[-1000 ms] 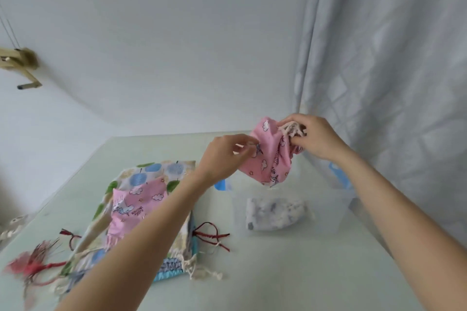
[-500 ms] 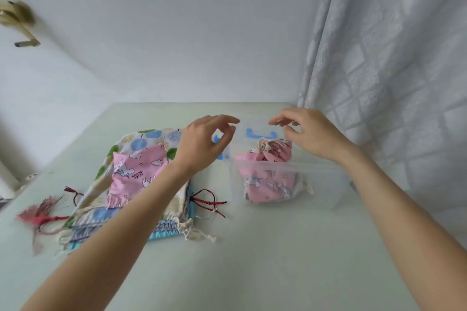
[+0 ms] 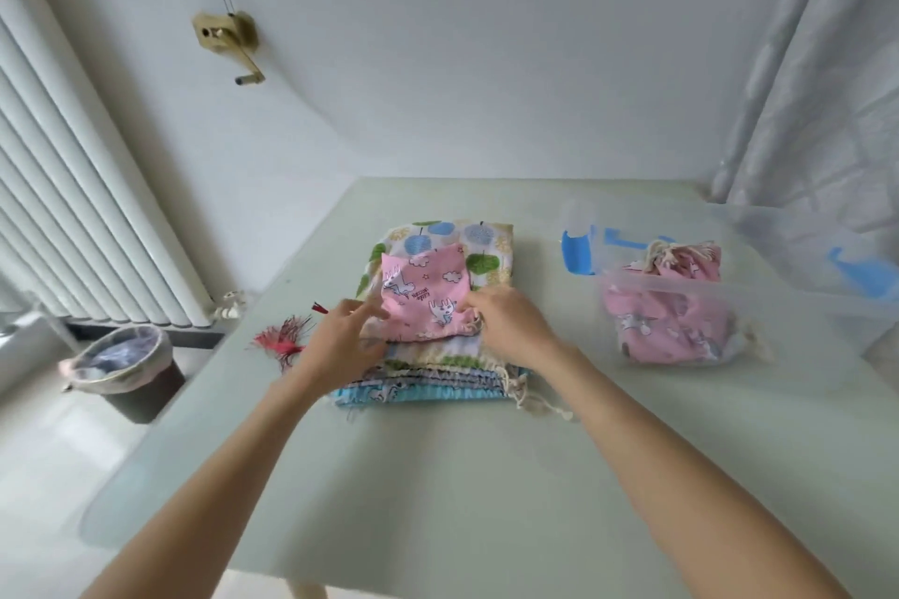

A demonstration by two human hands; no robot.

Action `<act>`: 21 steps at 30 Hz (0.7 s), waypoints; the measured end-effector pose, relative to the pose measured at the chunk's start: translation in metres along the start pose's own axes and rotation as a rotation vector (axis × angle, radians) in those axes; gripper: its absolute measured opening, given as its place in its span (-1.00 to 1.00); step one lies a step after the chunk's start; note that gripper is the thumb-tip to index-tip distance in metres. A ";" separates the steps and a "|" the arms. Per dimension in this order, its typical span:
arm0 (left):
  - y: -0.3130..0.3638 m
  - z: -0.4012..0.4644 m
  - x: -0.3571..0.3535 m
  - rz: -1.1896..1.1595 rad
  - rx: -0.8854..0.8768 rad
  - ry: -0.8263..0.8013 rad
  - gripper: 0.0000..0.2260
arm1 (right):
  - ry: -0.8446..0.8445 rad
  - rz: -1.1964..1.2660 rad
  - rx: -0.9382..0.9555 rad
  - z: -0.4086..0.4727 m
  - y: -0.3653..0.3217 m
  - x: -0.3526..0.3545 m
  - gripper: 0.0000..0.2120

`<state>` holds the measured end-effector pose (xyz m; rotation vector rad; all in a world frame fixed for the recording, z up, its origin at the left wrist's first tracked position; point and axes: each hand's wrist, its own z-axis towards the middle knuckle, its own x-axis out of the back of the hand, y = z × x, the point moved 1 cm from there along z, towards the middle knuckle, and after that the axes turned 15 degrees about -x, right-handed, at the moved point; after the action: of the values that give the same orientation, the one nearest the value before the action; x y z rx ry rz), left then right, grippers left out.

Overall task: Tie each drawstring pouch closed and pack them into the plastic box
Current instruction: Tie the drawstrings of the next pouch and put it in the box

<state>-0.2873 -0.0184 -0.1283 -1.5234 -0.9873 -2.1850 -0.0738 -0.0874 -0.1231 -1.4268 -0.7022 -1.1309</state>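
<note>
Pale green bench (image 3: 438, 477) set against a plain white wall (image 3: 486, 39). White ribbed radiator (image 3: 73, 209) at left, lined waste bin (image 3: 121, 365) on the floor below; sheer curtain (image 3: 827, 88) at right. Soft, even daylight.

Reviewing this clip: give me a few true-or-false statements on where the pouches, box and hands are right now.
1. A tied pink unicorn-print pouch lies inside the clear plastic box. True.
2. Both hands are at the flat pink pouch on top of the stack of fabric pouches. True: left hand, right hand.
3. The stack sits inside the box. False: it lies on the pale green table, left of the box.
4. The red tassel lies right of the box. False: it is left of the stack.
</note>
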 end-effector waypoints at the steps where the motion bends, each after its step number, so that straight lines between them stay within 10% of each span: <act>1: -0.006 -0.002 0.000 0.003 0.000 -0.019 -0.68 | 0.001 -0.054 -0.004 0.006 -0.002 -0.008 -0.54; 21: -0.036 -0.066 0.008 0.051 0.071 0.421 -0.83 | 0.238 0.167 -0.156 -0.066 0.044 0.022 -0.86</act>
<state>-0.3578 -0.0367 -0.1477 -0.9846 -0.8628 -2.2742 -0.0428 -0.1634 -0.1258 -1.4227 -0.3267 -1.2183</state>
